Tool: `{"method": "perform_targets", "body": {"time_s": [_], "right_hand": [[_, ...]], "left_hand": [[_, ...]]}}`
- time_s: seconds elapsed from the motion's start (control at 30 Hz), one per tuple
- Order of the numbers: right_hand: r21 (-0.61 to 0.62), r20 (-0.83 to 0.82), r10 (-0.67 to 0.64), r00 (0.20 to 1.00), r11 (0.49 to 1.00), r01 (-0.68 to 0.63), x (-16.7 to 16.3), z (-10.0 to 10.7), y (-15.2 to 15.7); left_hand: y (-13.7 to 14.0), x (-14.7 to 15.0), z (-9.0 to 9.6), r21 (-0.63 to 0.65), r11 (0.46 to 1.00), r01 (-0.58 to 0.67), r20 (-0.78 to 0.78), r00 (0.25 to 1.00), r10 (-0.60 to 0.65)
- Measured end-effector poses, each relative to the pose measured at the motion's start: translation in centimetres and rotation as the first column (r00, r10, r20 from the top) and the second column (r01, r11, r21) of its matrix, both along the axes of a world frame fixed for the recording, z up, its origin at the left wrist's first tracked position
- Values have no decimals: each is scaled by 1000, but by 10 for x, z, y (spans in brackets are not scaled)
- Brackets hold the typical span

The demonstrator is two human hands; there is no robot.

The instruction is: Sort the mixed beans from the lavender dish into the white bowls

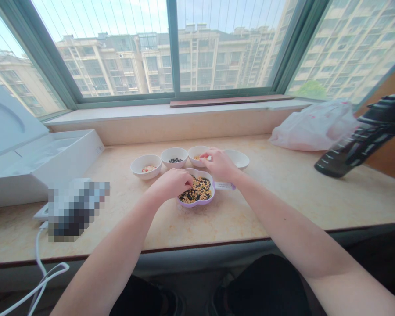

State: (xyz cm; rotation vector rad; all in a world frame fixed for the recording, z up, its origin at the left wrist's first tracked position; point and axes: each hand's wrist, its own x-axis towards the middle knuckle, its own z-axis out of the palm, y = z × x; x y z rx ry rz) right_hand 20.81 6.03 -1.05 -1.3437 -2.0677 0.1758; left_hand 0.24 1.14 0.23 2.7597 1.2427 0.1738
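Observation:
A purple-rimmed, lobed bowl (197,203) with a handle holds mixed black and yellow beans (200,188). Over its left side is my left hand (174,183), fingers pinched at the beans; what they hold is too small to make out. My right hand (220,162) reaches over a white bowl (194,152) of yellow beans, its fingertips closed together at the contents. Left of that bowl stand a white bowl of black beans (175,160) and a white bowl with pale and reddish bits (149,168). Another white bowl (240,159) sits partly behind my right hand.
An open white box (69,153) stands at the left, near a blurred-out item (77,213) and a white cable (41,263). A plastic bag (312,127) and a tilted-looking dark bottle (345,149) are at the right. The window (176,52) rises behind the counter.

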Motion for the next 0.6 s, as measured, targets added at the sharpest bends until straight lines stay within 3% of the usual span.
{"method": "perform_targets", "body": {"time_s": [0.17, 0.27, 0.33, 0.4, 0.5, 0.6], "right_hand": [[28, -1, 1, 1000, 1000, -1, 0, -1, 1], [45, -6, 8, 1000, 999, -8, 0, 0, 0], [47, -7, 13, 1000, 999, -13, -1, 1, 0], [45, -15, 18, 1000, 999, -18, -1, 2, -1], [45, -33, 24, 999, 999, -23, -2, 2, -2], [43, -42, 28, 999, 999, -26, -2, 1, -2]], "left_hand": [[4, -5, -1, 37, 999, 15, 245, 969, -23], [4, -2, 1, -26, 999, -40, 510, 859, 47], [3, 0, 3, -149, 989, -22, 722, 680, 124], [1, 1, 7, -304, 947, 102, 870, 434, 233], [-2, -2, 15, -420, 823, 382, 904, 97, 416], [-2, -7, 21, -370, 746, 553, 848, -127, 515]]}}
